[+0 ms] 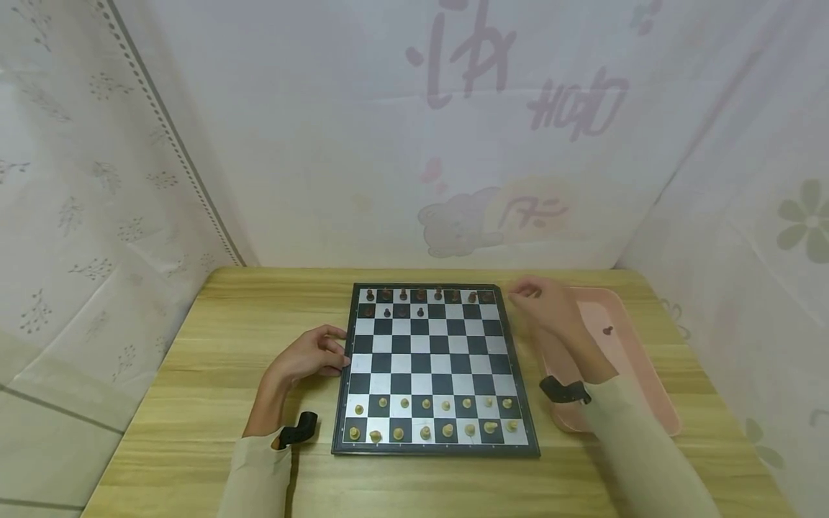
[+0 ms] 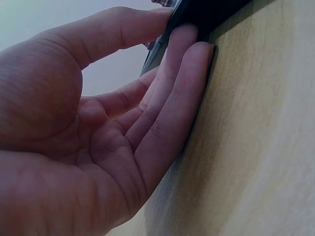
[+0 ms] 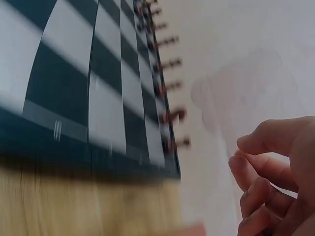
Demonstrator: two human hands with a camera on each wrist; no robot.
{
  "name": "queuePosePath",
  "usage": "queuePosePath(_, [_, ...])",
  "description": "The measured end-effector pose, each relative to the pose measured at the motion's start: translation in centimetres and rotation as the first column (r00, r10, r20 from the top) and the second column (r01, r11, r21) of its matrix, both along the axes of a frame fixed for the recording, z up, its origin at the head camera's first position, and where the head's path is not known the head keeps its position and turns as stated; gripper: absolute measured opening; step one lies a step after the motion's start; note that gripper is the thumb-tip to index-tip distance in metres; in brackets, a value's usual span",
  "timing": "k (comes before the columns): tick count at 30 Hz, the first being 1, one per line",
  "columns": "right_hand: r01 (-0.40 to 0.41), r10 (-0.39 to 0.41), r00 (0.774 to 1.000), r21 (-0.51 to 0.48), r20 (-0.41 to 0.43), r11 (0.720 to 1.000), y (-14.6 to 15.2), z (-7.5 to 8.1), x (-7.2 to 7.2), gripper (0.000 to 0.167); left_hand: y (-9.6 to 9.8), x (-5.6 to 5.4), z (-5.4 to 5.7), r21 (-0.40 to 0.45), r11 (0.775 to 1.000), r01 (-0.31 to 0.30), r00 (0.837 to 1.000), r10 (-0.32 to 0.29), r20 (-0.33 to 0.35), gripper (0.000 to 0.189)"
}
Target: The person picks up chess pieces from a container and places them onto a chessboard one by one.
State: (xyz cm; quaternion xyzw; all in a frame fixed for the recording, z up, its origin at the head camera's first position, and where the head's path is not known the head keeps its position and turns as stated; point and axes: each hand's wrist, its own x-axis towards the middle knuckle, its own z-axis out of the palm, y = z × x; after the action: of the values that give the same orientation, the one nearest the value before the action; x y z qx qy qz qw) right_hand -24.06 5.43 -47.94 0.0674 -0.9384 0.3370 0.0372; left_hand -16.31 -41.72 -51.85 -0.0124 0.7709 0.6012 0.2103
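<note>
A black-and-white chessboard lies on the table. My left hand holds its left edge; in the left wrist view the thumb and fingertips meet the dark rim. My right hand hovers past the far right corner, thumb and fingertips brought together. In the right wrist view the right hand shows no piece at its fingertips, and I cannot tell whether a small one is hidden there. Dark pieces fill the far row, with several dark pawns in front at the left.
Pale pieces fill the two near rows. To the right, partly under the right forearm, lies a pink tray with a dark pawn in it. The wooden table meets a hanging printed cloth behind.
</note>
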Motion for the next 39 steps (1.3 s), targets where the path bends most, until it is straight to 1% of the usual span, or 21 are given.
queuePosePath(4, [0.021, -0.022, 0.999, -0.002, -0.035, 1.0, 3.1, -0.6, 0.5, 0.029, 0.0, -0.1, -0.1, -0.007, 1.0, -0.002, 1.0, 0.002, -0.003, 0.056])
queuePosePath(7, [0.067, -0.063, 0.997, 0.083, -0.05, 0.994, 5.4, -1.0, 1.0, 0.034, 0.1, 0.1, 0.0, -0.007, 1.0, 0.002, 1.0, -0.002, -0.008, 0.057])
queuePosePath(11, [0.123, -0.119, 0.992, 0.153, -0.034, 0.981, 8.0, -1.7, 1.0, 0.035, 0.0, 0.2, 0.1, -0.003, 1.0, 0.011, 1.0, -0.011, -0.011, 0.058])
queuePosePath(13, [0.126, -0.126, 0.992, 0.12, -0.011, 0.985, 8.6, -2.1, 0.7, 0.031, -0.1, 0.1, 0.0, -0.001, 1.0, 0.008, 1.0, -0.008, -0.008, 0.058])
queuePosePath(17, [0.123, -0.124, 0.992, 0.094, 0.002, 0.988, 9.1, -2.4, 0.4, 0.024, -0.1, 0.0, -0.1, -0.005, 1.0, 0.011, 1.0, -0.011, -0.008, 0.057])
queuePosePath(19, [0.119, -0.119, 0.993, 0.101, -0.001, 0.988, 9.1, -2.4, 0.3, 0.024, -0.1, 0.0, -0.2, -0.005, 1.0, 0.007, 1.0, -0.007, -0.005, 0.056])
queuePosePath(25, [0.129, -0.132, 0.991, 0.116, 0.016, 0.985, 8.9, -2.6, 0.2, 0.03, -0.2, -0.1, -0.3, -0.012, 1.0, 0.015, 1.0, -0.016, -0.015, 0.057])
queuePosePath(26, [0.129, -0.132, 0.991, 0.121, 0.014, 0.984, 8.9, -2.7, 0.1, 0.031, -0.2, -0.1, -0.3, -0.012, 1.0, 0.022, 1.0, -0.022, -0.02, 0.058])
queuePosePath(29, [0.123, -0.123, 0.992, 0.147, -0.011, 0.981, 9.0, -3.0, -0.1, 0.031, -0.2, -0.1, -0.4, -0.01, 1.0, 0.015, 1.0, -0.015, -0.013, 0.057])
queuePosePath(32, [0.136, -0.133, 0.991, 0.166, -0.026, 0.977, 9.1, -3.3, -0.2, 0.032, -0.2, -0.2, -0.5, -0.01, 1.0, 0.012, 1.0, -0.012, -0.011, 0.057])
queuePosePath(37, [0.163, -0.163, 0.987, 0.177, -0.013, 0.971, 9.0, -3.6, -0.4, 0.033, -0.2, -0.2, -0.6, -0.012, 1.0, 0.009, 1.0, -0.009, -0.011, 0.057])
queuePosePath(39, [0.161, -0.158, 0.987, 0.183, -0.03, 0.97, 8.9, -3.6, -0.4, 0.034, -0.2, -0.2, -0.5, -0.012, 1.0, 0.009, 1.0, -0.009, -0.012, 0.057])
